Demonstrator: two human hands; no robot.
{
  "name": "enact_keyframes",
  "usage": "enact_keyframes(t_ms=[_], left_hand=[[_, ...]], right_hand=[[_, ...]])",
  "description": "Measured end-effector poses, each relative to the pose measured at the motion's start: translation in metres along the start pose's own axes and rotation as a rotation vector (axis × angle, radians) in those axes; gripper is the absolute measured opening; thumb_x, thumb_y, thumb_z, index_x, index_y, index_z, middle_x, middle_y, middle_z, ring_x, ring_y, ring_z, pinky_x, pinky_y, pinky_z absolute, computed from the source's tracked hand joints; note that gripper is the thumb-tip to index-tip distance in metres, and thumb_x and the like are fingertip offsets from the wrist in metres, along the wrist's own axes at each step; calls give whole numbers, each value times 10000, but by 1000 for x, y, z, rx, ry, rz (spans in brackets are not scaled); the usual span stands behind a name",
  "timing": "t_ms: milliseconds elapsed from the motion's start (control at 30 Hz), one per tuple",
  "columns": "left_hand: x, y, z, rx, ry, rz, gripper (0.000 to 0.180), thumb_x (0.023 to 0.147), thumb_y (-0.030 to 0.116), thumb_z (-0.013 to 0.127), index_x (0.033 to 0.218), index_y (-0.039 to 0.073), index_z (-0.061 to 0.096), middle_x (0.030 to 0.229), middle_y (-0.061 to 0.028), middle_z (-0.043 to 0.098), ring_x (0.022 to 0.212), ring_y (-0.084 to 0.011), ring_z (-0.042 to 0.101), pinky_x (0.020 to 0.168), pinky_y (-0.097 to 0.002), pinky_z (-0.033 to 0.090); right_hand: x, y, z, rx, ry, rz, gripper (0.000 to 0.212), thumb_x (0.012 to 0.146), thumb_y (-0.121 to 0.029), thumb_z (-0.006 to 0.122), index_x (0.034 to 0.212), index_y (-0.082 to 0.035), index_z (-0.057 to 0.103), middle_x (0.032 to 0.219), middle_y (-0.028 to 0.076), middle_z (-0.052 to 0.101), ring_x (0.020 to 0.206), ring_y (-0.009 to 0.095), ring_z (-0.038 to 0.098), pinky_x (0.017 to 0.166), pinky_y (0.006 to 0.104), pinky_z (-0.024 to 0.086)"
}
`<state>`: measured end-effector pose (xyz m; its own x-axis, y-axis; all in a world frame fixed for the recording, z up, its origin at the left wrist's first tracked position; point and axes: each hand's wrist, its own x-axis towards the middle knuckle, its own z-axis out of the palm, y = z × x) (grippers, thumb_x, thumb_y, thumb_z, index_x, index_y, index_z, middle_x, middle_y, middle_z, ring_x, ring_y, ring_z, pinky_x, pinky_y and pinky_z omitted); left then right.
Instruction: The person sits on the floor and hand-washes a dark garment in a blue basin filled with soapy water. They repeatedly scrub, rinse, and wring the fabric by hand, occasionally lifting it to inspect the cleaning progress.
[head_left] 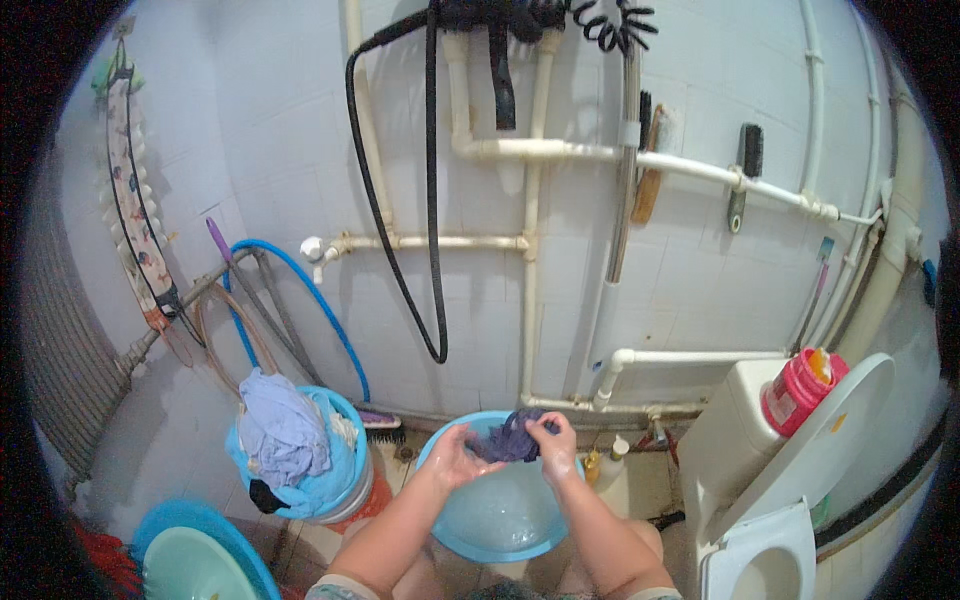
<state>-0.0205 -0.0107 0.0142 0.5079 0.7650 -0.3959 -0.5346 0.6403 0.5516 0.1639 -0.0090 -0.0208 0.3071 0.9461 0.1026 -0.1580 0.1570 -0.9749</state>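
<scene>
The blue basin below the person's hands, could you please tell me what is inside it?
Inside the blue basin is what looks like cloudy water. The dark purple cloth, left hand and right hand block part of the view; whatever lies behind them is hidden.

a toilet [790, 470] and pipes [580, 151] show a bathroom.

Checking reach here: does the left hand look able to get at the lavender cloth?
Probably yes, with a stretch: the lavender cloth lies uncovered, and nothing visible seems to block the left hand.

Head-worn fisheye view, looking down
</scene>
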Motion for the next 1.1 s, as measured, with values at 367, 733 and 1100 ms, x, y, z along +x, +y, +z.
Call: enact_keyframes(t_ms=[367, 733, 1100], left_hand=[[30, -42, -6, -111, 4, 38, 381, 867, 414, 458, 990, 75, 581, 992, -98, 606, 910, -248, 583, 812, -429, 463], [72, -70, -34, -239, 161, 239, 303, 916, 294, 336, 988, 74, 531, 935, -78, 581, 837, -216, 580, 748, -391, 483], [66, -53, -28, -227, 235, 531, 266, 815, 232, 531, 1008, 67, 450, 874, -73, 505, 765, -207, 546, 633, -390, 491]], right_hand=[[-69, -48, 53, -712, -276, -740, 164, 716, -248, 642, 785, -100, 653, 799, 103, 622, 716, 289, 566, 656, 396, 406], [-65, -36, 56, -750, -185, -567, 190, 733, -222, 662, 812, -56, 614, 759, 110, 603, 704, 266, 567, 659, 358, 454], [-46, -25, 59, -357, -40, -206, 186, 815, -197, 606, 768, -28, 544, 753, 57, 557, 678, 140, 507, 631, 287, 420]])
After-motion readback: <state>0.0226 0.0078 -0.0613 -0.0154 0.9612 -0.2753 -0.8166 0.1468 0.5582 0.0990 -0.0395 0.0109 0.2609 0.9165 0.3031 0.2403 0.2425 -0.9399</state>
